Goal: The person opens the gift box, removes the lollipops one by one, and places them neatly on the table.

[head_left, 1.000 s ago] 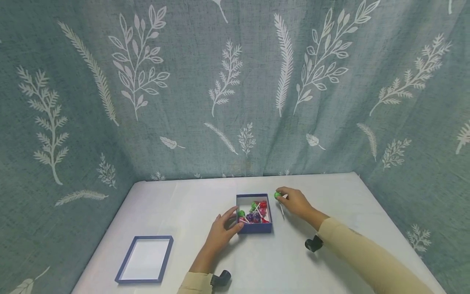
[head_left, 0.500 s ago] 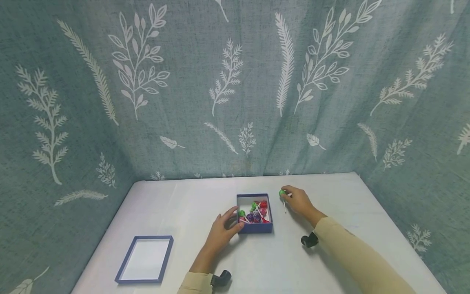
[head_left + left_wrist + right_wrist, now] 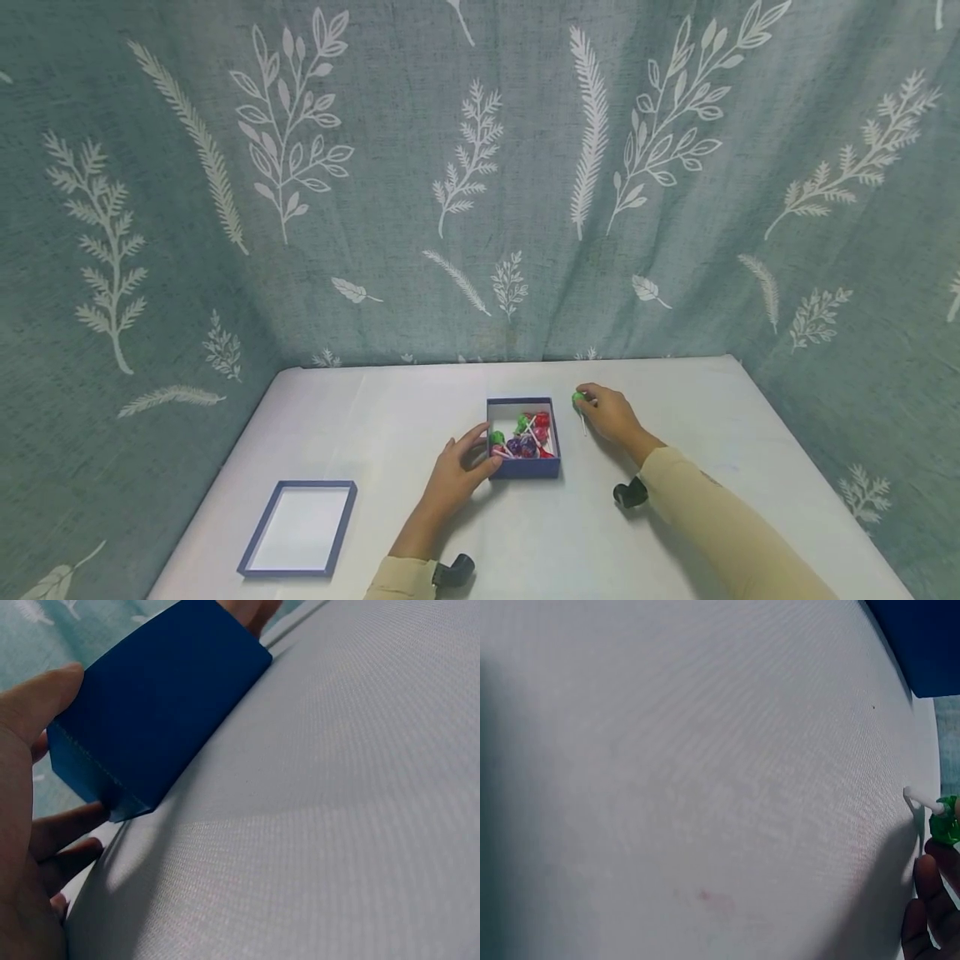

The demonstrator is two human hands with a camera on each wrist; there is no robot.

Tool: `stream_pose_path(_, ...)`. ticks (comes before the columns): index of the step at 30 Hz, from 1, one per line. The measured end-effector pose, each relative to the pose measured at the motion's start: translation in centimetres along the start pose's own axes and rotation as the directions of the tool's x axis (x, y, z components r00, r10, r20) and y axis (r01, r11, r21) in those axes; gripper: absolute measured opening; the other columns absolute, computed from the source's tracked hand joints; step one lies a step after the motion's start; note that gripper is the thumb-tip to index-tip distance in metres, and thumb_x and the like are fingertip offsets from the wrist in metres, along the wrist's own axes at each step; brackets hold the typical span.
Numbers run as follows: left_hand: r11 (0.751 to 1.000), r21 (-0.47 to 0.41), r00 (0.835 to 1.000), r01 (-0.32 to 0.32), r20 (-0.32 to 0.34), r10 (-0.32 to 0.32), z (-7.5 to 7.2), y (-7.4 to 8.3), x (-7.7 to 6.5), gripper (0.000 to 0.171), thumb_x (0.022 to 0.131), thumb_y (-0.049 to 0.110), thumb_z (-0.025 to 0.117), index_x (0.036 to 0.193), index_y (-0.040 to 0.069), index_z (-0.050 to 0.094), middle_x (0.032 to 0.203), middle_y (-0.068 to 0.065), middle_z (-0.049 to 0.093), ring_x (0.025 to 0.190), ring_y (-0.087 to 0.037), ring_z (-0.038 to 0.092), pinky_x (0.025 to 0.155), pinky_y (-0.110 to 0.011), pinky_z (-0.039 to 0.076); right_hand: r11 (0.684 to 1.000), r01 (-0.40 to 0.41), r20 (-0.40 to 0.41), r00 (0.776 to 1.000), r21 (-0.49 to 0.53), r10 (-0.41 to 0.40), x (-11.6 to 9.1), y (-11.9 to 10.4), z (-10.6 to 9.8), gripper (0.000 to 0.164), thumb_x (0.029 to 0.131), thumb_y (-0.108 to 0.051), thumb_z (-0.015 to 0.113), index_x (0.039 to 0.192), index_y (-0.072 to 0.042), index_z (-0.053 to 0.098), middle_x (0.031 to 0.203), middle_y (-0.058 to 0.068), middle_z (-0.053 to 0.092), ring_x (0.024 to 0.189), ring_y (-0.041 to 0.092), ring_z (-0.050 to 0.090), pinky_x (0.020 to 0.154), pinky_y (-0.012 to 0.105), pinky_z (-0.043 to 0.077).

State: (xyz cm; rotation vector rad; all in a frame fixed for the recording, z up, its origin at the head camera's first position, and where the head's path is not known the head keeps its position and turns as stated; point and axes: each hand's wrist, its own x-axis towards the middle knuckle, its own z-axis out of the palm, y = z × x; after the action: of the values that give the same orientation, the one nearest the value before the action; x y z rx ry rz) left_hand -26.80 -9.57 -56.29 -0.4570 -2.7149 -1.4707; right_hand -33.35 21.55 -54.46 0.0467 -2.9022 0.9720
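Note:
A blue box with a white inside stands on the table, holding several wrapped lollipops in green, red, pink and purple. My left hand grips its near left corner, thumb at the front edge and fingers along the left side; in the left wrist view the thumb lies at the box's upper edge. To the right of the box, my right hand pinches a green lollipop by its wrapped head. Its white stick points down toward the table in the right wrist view.
A shallow blue-rimmed lid, white inside, lies at the left front of the white table. Behind and at both sides hangs a green curtain with white leaf patterns.
My right hand has moved slightly right, away from the box, with the green lollipop, and then stays nearly still. The left hand keeps its place on the box.

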Motion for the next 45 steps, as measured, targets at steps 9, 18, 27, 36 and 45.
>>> stream_pose_path(9, 1.000, -0.012, 1.000, 0.000, 0.005, 0.000, 0.1, 0.0, -0.1, 0.070, 0.085, 0.058, 0.066, 0.144, 0.025, 0.049, 0.130, -0.005, 0.062, 0.137, -0.037, 0.036, 0.116, -0.058, 0.008, 1.000, -0.002, 0.015, 1.000, -0.031, 0.003, 0.0, -0.3, -0.2, 0.035, 0.098, -0.023, 0.059, 0.128, -0.005, 0.060, 0.118, 0.015, 0.065, 0.106, 0.033, 0.061, 0.093, 0.052, 0.048)
stream_pose_path(18, 1.000, 0.007, 1.000, -0.025, 0.006, 0.025, 0.0, 0.2, 0.1, 0.069, 0.086, 0.055, 0.067, 0.144, 0.023, 0.049, 0.128, -0.006, 0.063, 0.133, -0.032, 0.043, 0.117, -0.054, 0.006, 0.994, 0.051, 0.026, 0.998, -0.095, -0.049, -0.1, -0.4, -1.0, 0.039, 0.096, -0.024, 0.061, 0.128, -0.002, 0.060, 0.113, 0.017, 0.067, 0.108, 0.037, 0.060, 0.096, 0.054, 0.046)
stream_pose_path(27, 0.999, -0.006, 0.999, -0.052, -0.002, 0.052, 0.0, 0.1, 0.1, 0.067, 0.087, 0.053, 0.066, 0.143, 0.020, 0.050, 0.127, -0.008, 0.063, 0.130, -0.033, 0.047, 0.117, -0.056, 0.009, 0.991, 0.017, 0.070, 0.997, -0.132, -0.007, -0.6, -1.0, -2.1, 0.042, 0.096, -0.026, 0.061, 0.132, -0.005, 0.058, 0.122, 0.018, 0.063, 0.117, 0.040, 0.055, 0.099, 0.057, 0.042)
stream_pose_path(36, 0.997, -0.019, 0.997, -0.077, -0.006, 0.077, 0.1, 0.1, 0.1, 0.068, 0.087, 0.053, 0.066, 0.143, 0.019, 0.050, 0.127, -0.009, 0.063, 0.127, -0.031, 0.051, 0.117, -0.054, 0.009, 0.968, 0.121, 0.091, 0.991, -0.221, -0.103, -1.6, -2.4, -4.2, 0.035, 0.095, -0.024, 0.064, 0.125, -0.006, 0.064, 0.119, 0.014, 0.065, 0.110, 0.035, 0.060, 0.095, 0.054, 0.047)
stream_pose_path(45, 0.998, -0.015, 0.998, -0.068, -0.005, 0.068, 0.0, 0.1, 0.0, 0.069, 0.087, 0.054, 0.066, 0.143, 0.018, 0.050, 0.126, -0.007, 0.064, 0.128, -0.031, 0.050, 0.117, -0.054, 0.009, 0.911, 0.316, 0.171, 0.945, -0.264, -0.278, -2.4, -4.3, -4.6, 0.024, 0.094, -0.020, 0.066, 0.112, -0.006, 0.071, 0.103, 0.005, 0.071, 0.097, 0.026, 0.066, 0.085, 0.046, 0.054)
